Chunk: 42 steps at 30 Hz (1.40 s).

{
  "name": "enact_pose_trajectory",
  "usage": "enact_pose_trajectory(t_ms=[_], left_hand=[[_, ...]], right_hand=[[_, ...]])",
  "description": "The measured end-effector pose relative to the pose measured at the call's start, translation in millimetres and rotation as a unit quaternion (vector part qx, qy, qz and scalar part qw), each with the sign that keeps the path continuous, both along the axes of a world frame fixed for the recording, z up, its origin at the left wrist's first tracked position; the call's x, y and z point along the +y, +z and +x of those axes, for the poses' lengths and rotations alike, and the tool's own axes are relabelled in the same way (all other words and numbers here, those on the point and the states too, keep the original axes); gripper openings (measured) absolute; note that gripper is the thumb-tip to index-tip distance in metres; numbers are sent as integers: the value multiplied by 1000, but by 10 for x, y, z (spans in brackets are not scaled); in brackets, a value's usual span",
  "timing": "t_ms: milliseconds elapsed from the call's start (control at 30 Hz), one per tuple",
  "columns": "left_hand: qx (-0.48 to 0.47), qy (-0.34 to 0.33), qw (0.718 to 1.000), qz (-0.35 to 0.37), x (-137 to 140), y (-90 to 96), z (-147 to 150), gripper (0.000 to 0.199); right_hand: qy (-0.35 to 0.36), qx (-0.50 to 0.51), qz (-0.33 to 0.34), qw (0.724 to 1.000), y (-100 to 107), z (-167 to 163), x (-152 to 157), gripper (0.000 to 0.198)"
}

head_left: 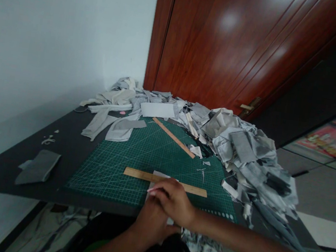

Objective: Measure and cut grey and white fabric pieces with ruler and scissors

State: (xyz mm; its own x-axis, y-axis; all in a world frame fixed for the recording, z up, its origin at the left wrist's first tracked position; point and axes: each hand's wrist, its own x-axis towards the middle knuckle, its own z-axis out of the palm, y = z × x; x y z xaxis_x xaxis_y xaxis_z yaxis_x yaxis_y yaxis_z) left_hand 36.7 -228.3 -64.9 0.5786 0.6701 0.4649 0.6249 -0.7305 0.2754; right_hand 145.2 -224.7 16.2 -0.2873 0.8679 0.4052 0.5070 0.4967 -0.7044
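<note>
Both my hands meet at the near edge of the cutting mat. My right hand point(176, 200) lies across my left, its fingers curled together; a small pinkish tip shows at them, too small to name. My left hand point(152, 220) is closed on a pale grey fabric piece point(161, 175), its thumb low by the table edge and its other fingers partly hidden. That fabric runs under a wooden ruler point(136, 173), which lies crosswise just beyond my hands. Beneath the ruler is the green gridded cutting mat point(112, 168).
Another wooden ruler point(174, 138) lies slanted farther back. Heaped grey and white fabric scraps point(242, 149) line the back and right side. A folded grey cloth point(40, 167) rests on the dark table point(80, 147) at left. A wooden door point(217, 45) stands behind.
</note>
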Motion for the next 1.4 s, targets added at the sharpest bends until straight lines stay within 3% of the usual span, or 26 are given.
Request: enact_pose_trajectory(t_ms=[67, 133, 300, 900, 1233, 1400], left_hand=[[18, -27, 999, -10, -23, 66, -26, 106], [37, -42, 998, -30, -23, 116, -46, 116], [53, -49, 995, -62, 1, 123, -49, 115], [26, -41, 997, -60, -9, 90, -26, 106], [29, -47, 998, -39, 14, 59, -39, 114], [28, -49, 998, -36, 21, 30, -44, 114]], right_hand=[[-10, -64, 2, 998, -21, 163, 266, 18], [-27, -105, 3, 994, -100, 264, 453, 21], [-37, -156, 7, 987, -238, 277, 613, 18], [66, -295, 36, 952, -152, 175, 697, 16], [90, -341, 6, 936, -17, 401, 647, 14], [64, -313, -19, 947, 53, 616, 560, 14]])
